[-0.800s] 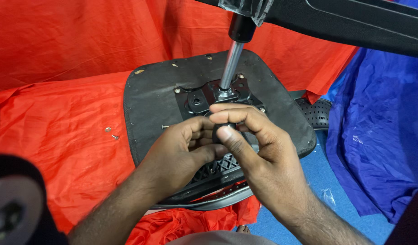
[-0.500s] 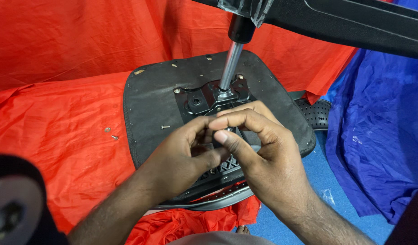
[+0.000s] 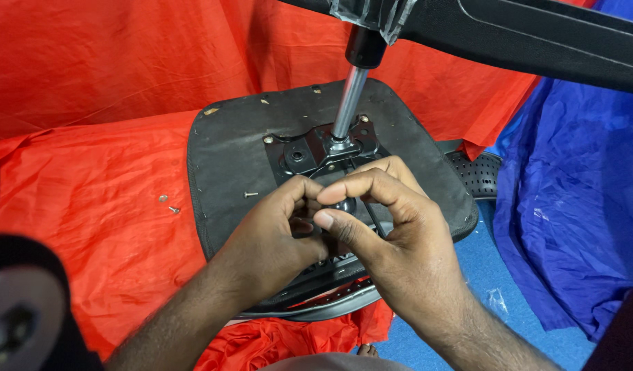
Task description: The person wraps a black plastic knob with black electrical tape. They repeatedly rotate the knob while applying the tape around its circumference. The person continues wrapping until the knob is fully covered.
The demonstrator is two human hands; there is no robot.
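Your left hand [image 3: 279, 233] and right hand [image 3: 392, 233] pinch fingers together on a small black knob [image 3: 342, 206] under the upturned chair seat [image 3: 227, 158]; it looks rigid and light, best gripped at its rim.

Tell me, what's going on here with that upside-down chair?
A person has a chair seat lying underside up on red cloth. Both hands, left hand and right hand, meet over the black mounting plate, fingers pinched around a small dark part that is mostly hidden. A metal post rises from the plate. Loose screws lie on the cloth, one screw on the seat.
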